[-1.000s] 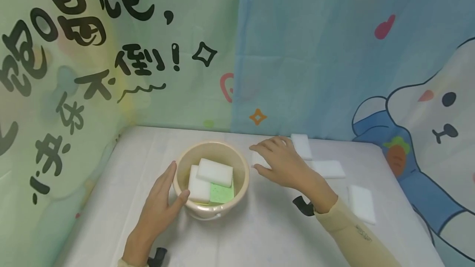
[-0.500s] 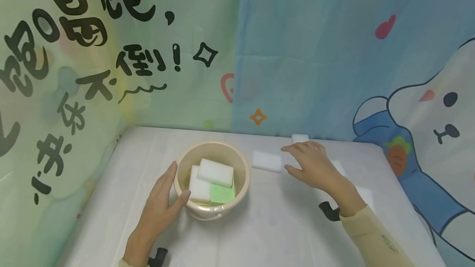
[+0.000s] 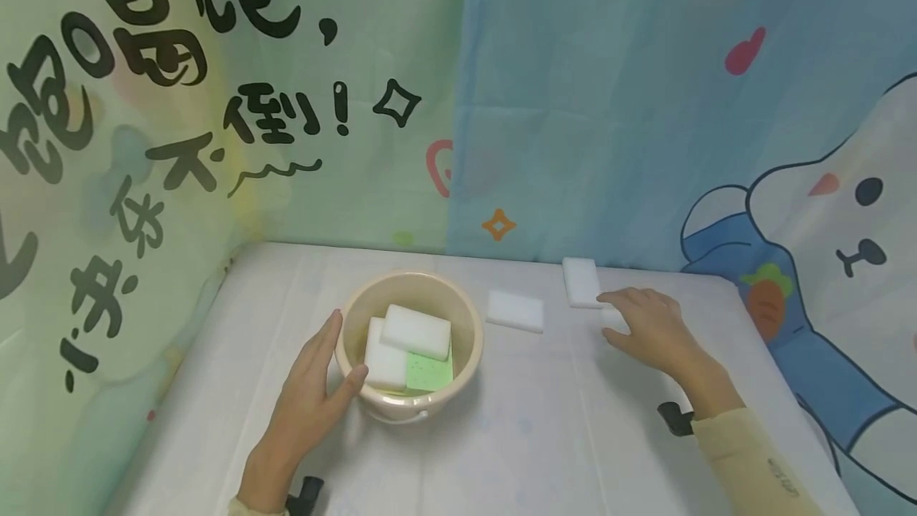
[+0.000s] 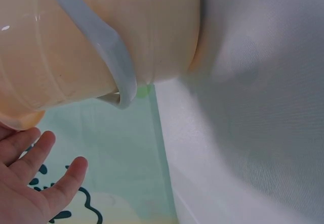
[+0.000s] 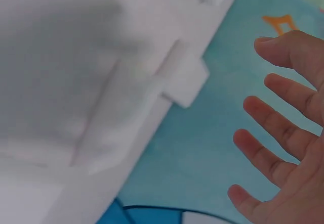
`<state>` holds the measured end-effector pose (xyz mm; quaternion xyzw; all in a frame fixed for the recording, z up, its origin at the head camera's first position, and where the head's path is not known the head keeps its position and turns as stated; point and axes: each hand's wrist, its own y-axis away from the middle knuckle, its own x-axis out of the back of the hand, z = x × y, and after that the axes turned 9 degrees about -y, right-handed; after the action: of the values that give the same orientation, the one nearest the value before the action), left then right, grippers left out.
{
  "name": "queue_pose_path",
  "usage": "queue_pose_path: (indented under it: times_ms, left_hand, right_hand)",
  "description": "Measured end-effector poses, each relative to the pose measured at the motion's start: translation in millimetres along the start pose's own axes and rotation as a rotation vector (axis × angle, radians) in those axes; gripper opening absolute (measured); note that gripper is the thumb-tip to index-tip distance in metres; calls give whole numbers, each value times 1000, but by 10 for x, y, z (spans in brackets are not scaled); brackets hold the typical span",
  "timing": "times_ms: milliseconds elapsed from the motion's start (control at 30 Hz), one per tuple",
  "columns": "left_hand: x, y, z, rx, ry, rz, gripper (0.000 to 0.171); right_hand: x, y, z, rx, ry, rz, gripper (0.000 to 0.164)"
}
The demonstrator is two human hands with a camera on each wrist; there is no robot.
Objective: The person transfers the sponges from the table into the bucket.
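Observation:
A cream bucket [image 3: 408, 291] with a pale handle [image 4: 109, 44] stands left of centre. Inside lie white sponge blocks [image 3: 416, 332] and a green sponge [image 3: 428, 373]. My left hand [image 3: 308, 388] is against the bucket's left rim, thumb and fingers extended; the left wrist view has its fingertips by the rim. My right hand [image 3: 655, 333] hovers over a white sponge block [image 3: 614, 317], mostly covered in the head view, and holds nothing. In the right wrist view its fingers [image 5: 273, 120] are spread apart, above and clear of the blocks [image 5: 116, 118].
Two more white blocks lie flat on the white-covered table [image 3: 516, 452]: one right of the bucket [image 3: 516, 311], another at the back edge [image 3: 582, 283]. A printed curtain [image 3: 573, 102] rises behind the table.
My right hand has moved rightward, away from the bucket side, uncovering the block right of the bucket and the one at the back edge. The left hand and bucket stay put.

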<state>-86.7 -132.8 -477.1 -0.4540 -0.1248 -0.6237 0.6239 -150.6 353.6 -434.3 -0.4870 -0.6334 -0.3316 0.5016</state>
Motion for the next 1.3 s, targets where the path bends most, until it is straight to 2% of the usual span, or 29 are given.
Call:
queue_pose_path:
  times_ms: [267,567,833,1300]
  left_hand:
    - [-1,-6,-6,10,-2,-3,78]
    - [4,-1,-6,22,1,-9,78]
    - [-7,-7,-23,9,3,0,78]
    - [-1,-4,-5,6,6,4,78]
  right_hand:
    - [-126,47,341,-83,-2,-54,57]
    - [-243,7,585,-159,-21,-112,63]
    - [-296,-45,637,-230,-42,-180,67]
    - [-322,-52,652,-224,-31,-194,67]
